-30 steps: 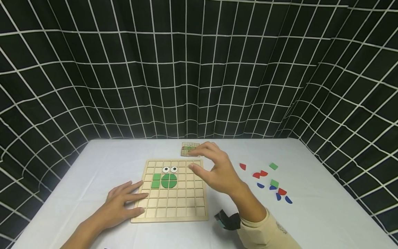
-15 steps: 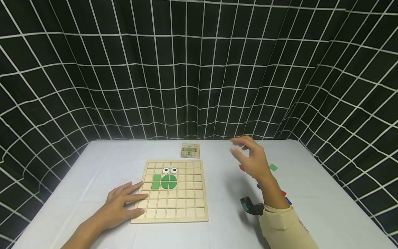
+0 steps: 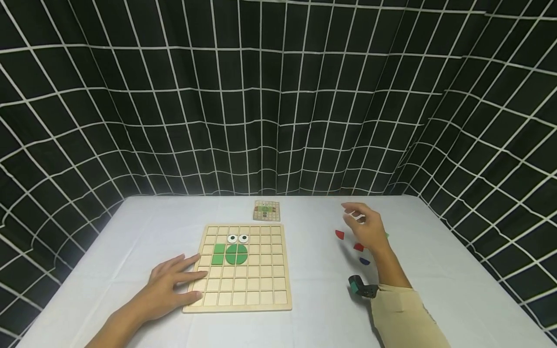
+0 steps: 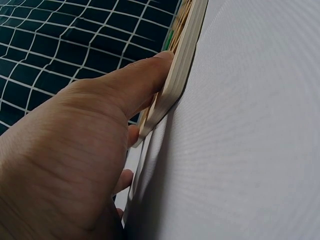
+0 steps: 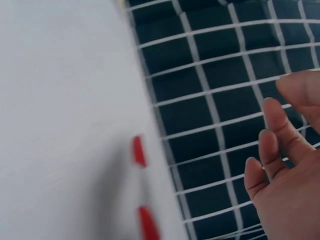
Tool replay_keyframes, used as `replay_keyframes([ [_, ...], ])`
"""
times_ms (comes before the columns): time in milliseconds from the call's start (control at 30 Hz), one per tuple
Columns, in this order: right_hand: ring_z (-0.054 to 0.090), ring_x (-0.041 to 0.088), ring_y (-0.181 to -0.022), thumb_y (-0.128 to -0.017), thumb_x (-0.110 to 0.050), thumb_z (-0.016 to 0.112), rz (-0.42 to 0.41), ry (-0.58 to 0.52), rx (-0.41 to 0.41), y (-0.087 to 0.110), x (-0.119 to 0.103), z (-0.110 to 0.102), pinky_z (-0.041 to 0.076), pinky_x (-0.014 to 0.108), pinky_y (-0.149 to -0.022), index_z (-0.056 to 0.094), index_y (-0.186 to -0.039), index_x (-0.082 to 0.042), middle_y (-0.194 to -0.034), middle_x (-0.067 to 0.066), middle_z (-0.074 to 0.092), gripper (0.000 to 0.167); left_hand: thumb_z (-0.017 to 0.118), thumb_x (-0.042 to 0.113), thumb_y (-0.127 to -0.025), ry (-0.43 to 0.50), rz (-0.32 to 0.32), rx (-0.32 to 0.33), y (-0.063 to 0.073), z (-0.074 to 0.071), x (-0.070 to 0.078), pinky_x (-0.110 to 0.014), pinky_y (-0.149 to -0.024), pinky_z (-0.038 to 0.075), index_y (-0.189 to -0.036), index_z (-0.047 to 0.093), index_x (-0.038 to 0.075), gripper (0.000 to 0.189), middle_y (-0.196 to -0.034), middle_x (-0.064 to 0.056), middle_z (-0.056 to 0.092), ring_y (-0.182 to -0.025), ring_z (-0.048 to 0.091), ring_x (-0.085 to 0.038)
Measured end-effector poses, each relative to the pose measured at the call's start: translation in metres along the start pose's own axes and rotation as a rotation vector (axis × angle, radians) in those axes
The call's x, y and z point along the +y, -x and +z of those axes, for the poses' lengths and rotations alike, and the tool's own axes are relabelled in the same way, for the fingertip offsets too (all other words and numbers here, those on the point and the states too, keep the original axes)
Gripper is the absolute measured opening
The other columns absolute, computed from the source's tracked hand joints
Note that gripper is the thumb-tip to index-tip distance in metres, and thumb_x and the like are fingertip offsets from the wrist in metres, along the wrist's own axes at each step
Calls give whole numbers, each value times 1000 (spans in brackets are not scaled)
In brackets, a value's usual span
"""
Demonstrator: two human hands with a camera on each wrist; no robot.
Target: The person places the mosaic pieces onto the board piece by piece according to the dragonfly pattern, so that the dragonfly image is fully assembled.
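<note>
A: Your left hand (image 3: 167, 285)?
B: Resting on the left edge of the grid board (image 3: 266, 283), fingers straight and spread.
A: Your right hand (image 3: 367, 229)?
B: Hovering well right of the board, thumb and fingertips apart. Red pieces (image 3: 340, 235) and a blue piece (image 3: 364, 261) lie near it, that side.
A: On the board?
B: You've got two green squares (image 3: 219, 248), a green circle (image 3: 237, 253), two eye discs (image 3: 232, 238). Small card (image 3: 267, 210) just beyond the far edge.

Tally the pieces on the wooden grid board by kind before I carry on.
Light green squares: 2
Dark green quarter-circles: 4
White eye discs: 2
Total on the wooden grid board: 8
</note>
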State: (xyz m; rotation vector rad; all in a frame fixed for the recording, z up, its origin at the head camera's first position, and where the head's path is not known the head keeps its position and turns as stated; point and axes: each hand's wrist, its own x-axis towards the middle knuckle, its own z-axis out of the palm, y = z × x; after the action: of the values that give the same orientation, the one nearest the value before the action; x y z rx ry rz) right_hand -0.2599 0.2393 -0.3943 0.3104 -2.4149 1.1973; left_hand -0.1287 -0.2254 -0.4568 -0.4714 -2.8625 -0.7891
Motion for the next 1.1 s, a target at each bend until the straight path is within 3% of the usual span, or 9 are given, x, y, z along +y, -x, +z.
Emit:
replay_keyframes([
  [100,50,21,-95,-88,-9,57,60,51,-81,2,13,3,45,33,-78,64,-114,-9,-104,12,64,27,70,54,-73,-1,-6,-6,-1,0,1,-59,-105,13,-113,66,37,44,-143,0,46,-134,30,-36],
  [200,51,26,-100,-88,-7,57,101,104,-148,3,21,8,45,39,-81,63,-116,-9,-107,13,63,28,69,56,-73,0,-15,-9,0,-1,1,-58,-105,13,-113,65,38,44,-143,2,45,-135,29,-35],
  [333,50,33,-107,-89,-7,55,146,156,-203,3,27,13,45,46,-84,61,-118,-10,-111,15,61,30,68,57,-73,-2,-20,-10,0,-2,1,-58,-105,13,-113,65,40,44,-144,2,44,-135,28,-35],
  [467,51,35,-111,-90,-8,52,186,202,-241,4,30,15,48,46,-84,61,-118,-11,-116,15,60,30,68,56,-73,-5,-4,-1,0,-1,0,-58,-105,13,-113,65,39,43,-143,1,45,-135,29,-36],
  [633,52,36,-111,-86,-3,51,179,277,-254,7,32,16,46,52,-89,64,-115,-9,-115,17,61,33,70,54,-73,11,4,6,0,1,1,-59,-104,13,-113,65,39,43,-143,1,46,-134,30,-37],
  [833,49,34,-107,-76,6,51,172,399,-283,8,38,18,44,53,-90,62,-117,-12,-109,15,62,47,69,55,-73,13,3,8,1,3,3,-60,-104,14,-113,66,38,43,-143,0,46,-133,30,-38],
  [1100,53,30,-103,-82,-7,61,192,380,-349,8,35,20,47,52,-87,57,-124,-15,-104,11,64,44,69,54,-73,5,5,13,1,1,2,-59,-104,14,-112,66,38,43,-143,1,46,-133,30,-38],
])
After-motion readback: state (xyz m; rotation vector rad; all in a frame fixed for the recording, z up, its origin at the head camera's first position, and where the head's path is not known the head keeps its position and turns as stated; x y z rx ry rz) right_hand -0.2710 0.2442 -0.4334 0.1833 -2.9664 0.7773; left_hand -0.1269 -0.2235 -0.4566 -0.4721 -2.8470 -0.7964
